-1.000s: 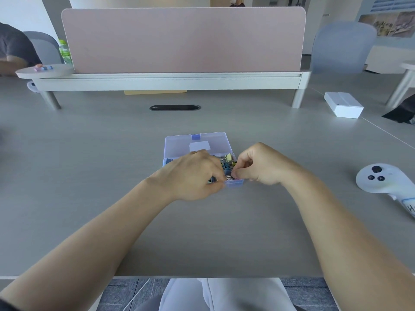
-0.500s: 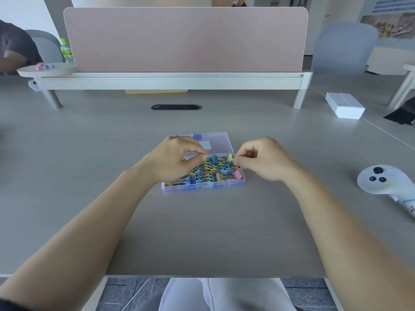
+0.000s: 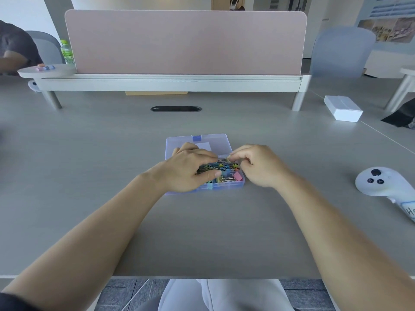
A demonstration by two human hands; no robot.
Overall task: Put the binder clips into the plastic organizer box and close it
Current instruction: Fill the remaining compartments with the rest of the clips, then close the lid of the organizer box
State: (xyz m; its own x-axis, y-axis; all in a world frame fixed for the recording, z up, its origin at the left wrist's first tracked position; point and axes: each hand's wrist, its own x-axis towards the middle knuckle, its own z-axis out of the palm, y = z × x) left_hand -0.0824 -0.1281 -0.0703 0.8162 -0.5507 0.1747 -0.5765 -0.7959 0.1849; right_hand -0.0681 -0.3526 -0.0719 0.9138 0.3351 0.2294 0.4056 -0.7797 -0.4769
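The clear lilac plastic organizer box (image 3: 226, 187) lies mid-surface, well back from the near edge, its hinged lid (image 3: 179, 142) laid flat toward the far edge. Small multicoloured binder clips (image 3: 224, 168) crowd the tray. The left hand (image 3: 186, 169) rests bent-fingered over them; I cannot tell whether it grips any. The right hand (image 3: 258, 164), fingers curled, pinches one of the binder clips at the tray's far right corner. Seating it well likely means pressing its handles below the rim so the lid can shut. The grey surface (image 3: 202, 232) gives room all round the box; a white handheld controller (image 3: 379, 182) sits well apart, toward the right edge.
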